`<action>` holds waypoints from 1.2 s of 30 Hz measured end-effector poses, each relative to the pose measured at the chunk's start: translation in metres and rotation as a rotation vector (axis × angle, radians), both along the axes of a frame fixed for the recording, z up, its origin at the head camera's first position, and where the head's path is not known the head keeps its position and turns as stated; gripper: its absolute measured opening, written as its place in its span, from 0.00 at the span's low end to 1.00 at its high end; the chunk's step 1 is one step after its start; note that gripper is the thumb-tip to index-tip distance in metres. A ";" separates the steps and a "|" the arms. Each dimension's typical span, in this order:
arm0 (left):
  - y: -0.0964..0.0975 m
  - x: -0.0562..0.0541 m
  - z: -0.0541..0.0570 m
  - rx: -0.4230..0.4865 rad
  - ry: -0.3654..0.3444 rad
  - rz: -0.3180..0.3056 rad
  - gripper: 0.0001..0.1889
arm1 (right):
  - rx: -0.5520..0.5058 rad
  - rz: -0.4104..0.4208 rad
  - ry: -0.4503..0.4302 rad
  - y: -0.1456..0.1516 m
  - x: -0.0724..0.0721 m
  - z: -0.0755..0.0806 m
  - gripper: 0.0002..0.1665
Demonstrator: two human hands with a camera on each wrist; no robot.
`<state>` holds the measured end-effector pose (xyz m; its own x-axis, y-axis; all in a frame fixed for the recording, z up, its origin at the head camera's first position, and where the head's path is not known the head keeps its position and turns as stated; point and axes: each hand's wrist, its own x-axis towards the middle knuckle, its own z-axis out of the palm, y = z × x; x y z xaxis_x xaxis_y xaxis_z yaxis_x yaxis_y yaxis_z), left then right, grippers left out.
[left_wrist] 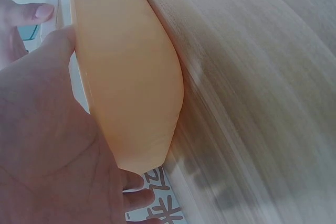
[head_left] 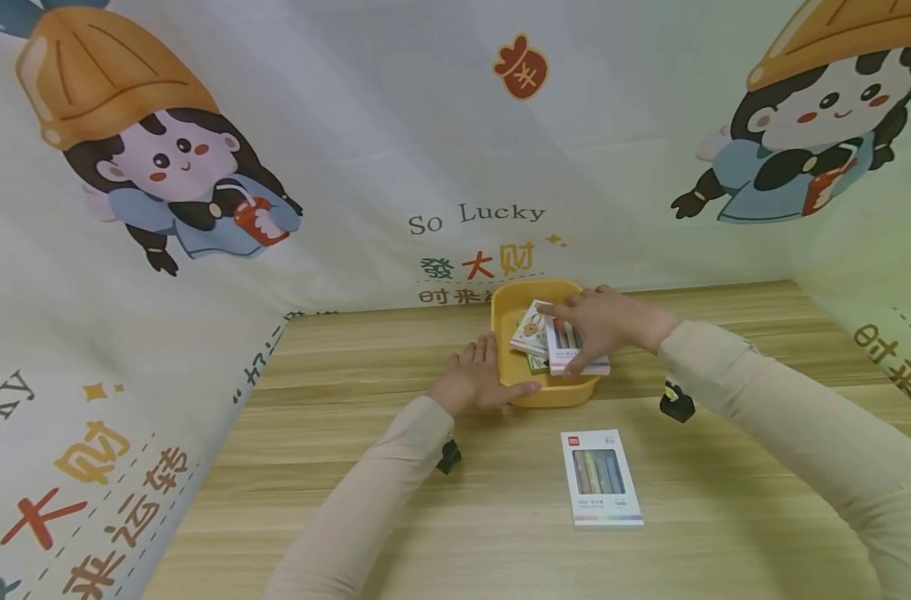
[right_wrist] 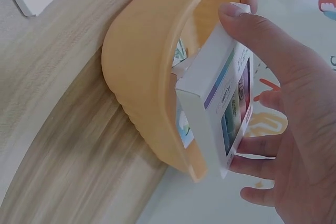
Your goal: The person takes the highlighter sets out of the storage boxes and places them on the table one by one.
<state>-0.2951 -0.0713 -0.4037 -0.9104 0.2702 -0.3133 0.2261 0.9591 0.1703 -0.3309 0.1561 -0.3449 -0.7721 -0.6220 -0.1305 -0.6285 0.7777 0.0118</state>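
Observation:
A yellow plastic basket (head_left: 545, 397) stands near the back wall, with small printed boxes (head_left: 532, 332) inside. My left hand (head_left: 473, 375) holds its front left corner, thumb over the front rim and fingers along the left side. With my right hand (head_left: 601, 325) I grip a white windowed box of coloured drawing sticks (right_wrist: 231, 95), thumb at the near end and fingers at the far edge. That box is tilted over the basket's right side, partly inside the opening. A similar white windowed box (head_left: 601, 479) lies flat on the table in front of the basket.
The wood-grain table (head_left: 312, 442) meets printed cloth walls (head_left: 350, 167) at the back and sides. A small black object (head_left: 449, 457) shows beside the left wrist and another black object (head_left: 677, 403) below the right sleeve.

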 end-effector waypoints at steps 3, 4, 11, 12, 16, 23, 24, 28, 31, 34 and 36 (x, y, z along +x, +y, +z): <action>0.000 0.000 -0.001 0.003 -0.002 0.004 0.62 | 0.003 0.005 0.012 0.001 0.002 0.000 0.66; 0.000 0.000 -0.001 0.005 -0.002 0.006 0.62 | 0.002 0.008 0.016 0.001 0.003 0.000 0.67; 0.001 -0.001 -0.003 -0.001 0.002 0.025 0.61 | 0.011 0.012 0.013 0.003 0.010 0.002 0.67; 0.001 -0.002 -0.004 -0.006 -0.001 0.030 0.62 | 0.013 0.015 0.014 0.003 0.011 0.002 0.66; 0.002 -0.005 -0.007 -0.016 -0.018 0.048 0.62 | 0.020 0.009 0.002 0.004 0.014 0.002 0.65; 0.003 -0.001 -0.003 -0.009 -0.009 0.034 0.61 | -0.003 0.019 0.010 0.008 0.019 0.001 0.66; 0.002 0.000 -0.002 -0.003 -0.005 0.030 0.61 | -0.009 0.019 0.012 0.009 0.020 0.000 0.66; 0.002 0.002 0.000 0.018 -0.005 0.023 0.62 | -0.021 0.019 0.024 0.011 0.024 0.000 0.67; 0.002 0.003 0.002 0.018 -0.008 0.026 0.62 | -0.020 0.016 0.033 0.014 0.027 -0.001 0.68; 0.001 0.002 0.002 0.018 -0.010 0.030 0.62 | -0.018 0.015 0.041 0.017 0.028 -0.003 0.69; 0.001 0.002 0.002 0.022 -0.011 0.033 0.62 | -0.016 0.013 0.043 0.018 0.029 -0.003 0.69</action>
<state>-0.2931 -0.0699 -0.4016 -0.9155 0.2469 -0.3176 0.1920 0.9620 0.1942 -0.3016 0.1744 -0.3483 -0.7688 -0.6335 -0.0869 -0.6375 0.7700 0.0265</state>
